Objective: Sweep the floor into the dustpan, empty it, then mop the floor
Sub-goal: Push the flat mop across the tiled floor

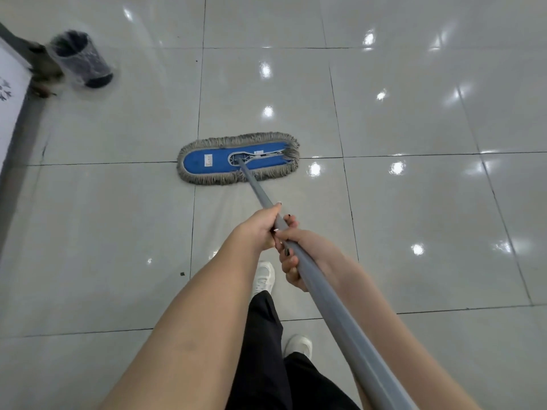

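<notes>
Flat mop head (238, 157), blue pad with grey fringe all round, lies flat on the glossy tiled floor (414, 202), long side running left-right, sitting across a grout line. Grey mop handle (260, 191) joins the mop head at its middle socket and slants back and to the right toward the person. Left hand (257, 226) grips the handle at the spot closest to the mop head, fingers wrapped round it, thumb laid along the top. Right hand (302, 239) grips the handle just behind the left one, farther from the mop head, touching it; dark-nailed fingers (288, 261) curl under the pole. Both hands closed tight on the handle, so the mop head sits ahead of them and slightly left, well apart from both, joined only by bare pole. Behind the mop head, below the arms: two white shoes (263, 276) and black trousers (263, 350). Far left and beyond the mop head: dark round bin (80, 59) with a clear liner, blurred, next to a white panel (11, 93) at the edge. Small dark speck (182, 274) on the tile behind and left of the mop head.
</notes>
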